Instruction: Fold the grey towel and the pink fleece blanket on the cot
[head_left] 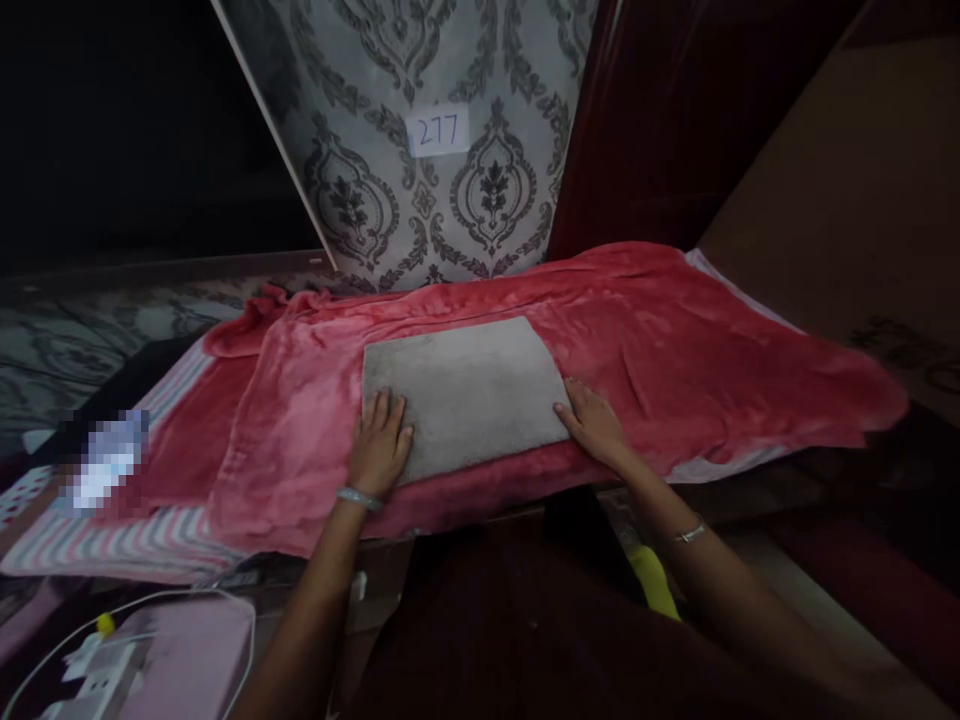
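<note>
A grey rectangular piece of cloth [465, 395], soft-looking and flat, lies on a red plush blanket [637, 340]. On its left edge rests my left hand [380, 445], fingers stretched out and a bracelet at the wrist. My right hand [592, 420] touches the right edge near the front corner, its fingers extended and partly over the red blanket. Neither hand grips anything that I can see. Whether the grey cloth is folded cannot be made out.
Striped fabric [142, 540] shows under the blanket. A dark screen [135, 130] stands at the back left, beside patterned wallpaper with a paper marked 277 [439, 130]. A cardboard box [855, 190] stands right. A power strip [97, 680] with a white cable lies low left.
</note>
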